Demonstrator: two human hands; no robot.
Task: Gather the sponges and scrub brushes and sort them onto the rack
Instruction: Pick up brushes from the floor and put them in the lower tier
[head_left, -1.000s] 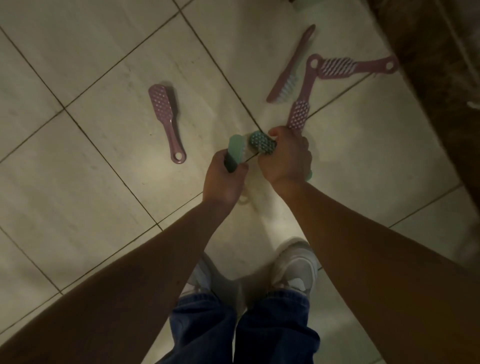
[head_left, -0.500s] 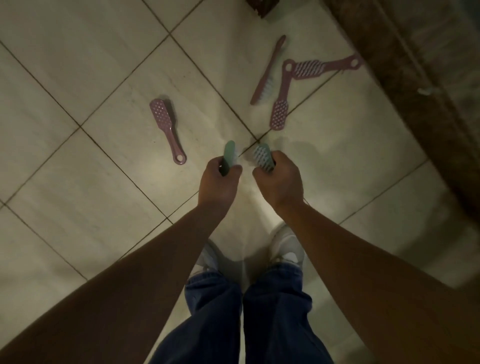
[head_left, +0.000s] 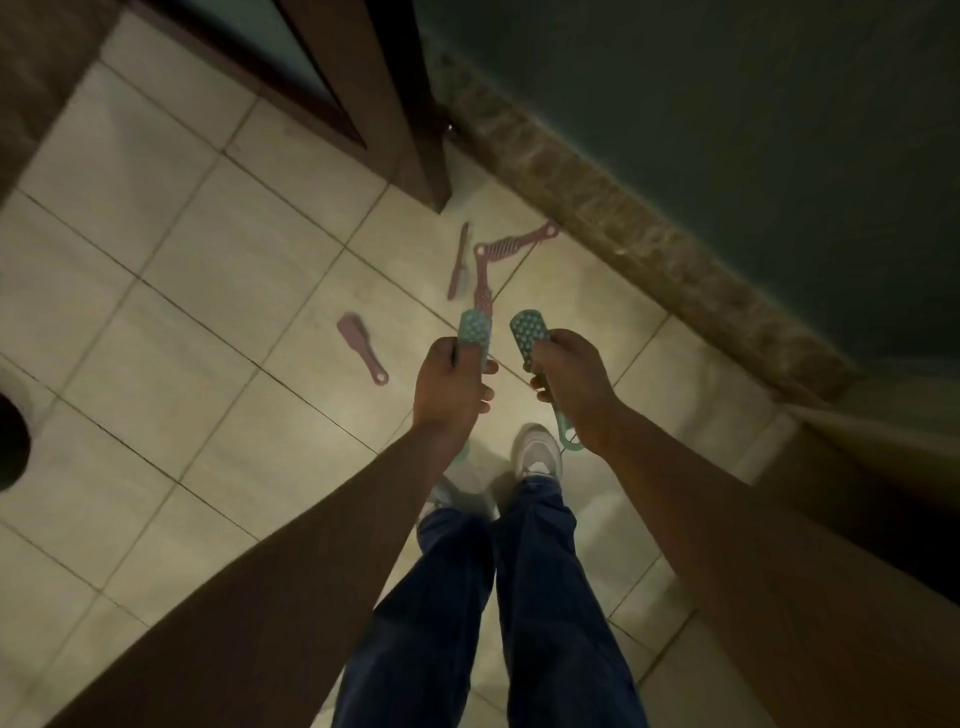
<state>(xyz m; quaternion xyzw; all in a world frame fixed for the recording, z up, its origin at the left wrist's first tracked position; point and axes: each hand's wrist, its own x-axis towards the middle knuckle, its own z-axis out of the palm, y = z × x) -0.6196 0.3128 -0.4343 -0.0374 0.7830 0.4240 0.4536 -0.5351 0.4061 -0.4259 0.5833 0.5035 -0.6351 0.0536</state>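
Note:
My left hand grips a green scrub brush by its handle, head pointing away from me. My right hand grips a second green scrub brush, whose handle loop sticks out below my wrist. Both are held above the tiled floor. Several pink scrub brushes lie on the tiles ahead: one alone to the left, and three close together, a side-on one, one partly behind the green head, and one near the wall base. No rack or sponge is visible.
A stone skirting runs diagonally along a dark green wall on the right. A brown door frame stands at the top. A dark round object sits at the left edge. My legs and white shoes are below the hands.
I have stood up: the floor and the pink brushes look smaller and farther. Both hands rose with the green brushes, now showing their bristle faces, and the door frame and wall came into view.

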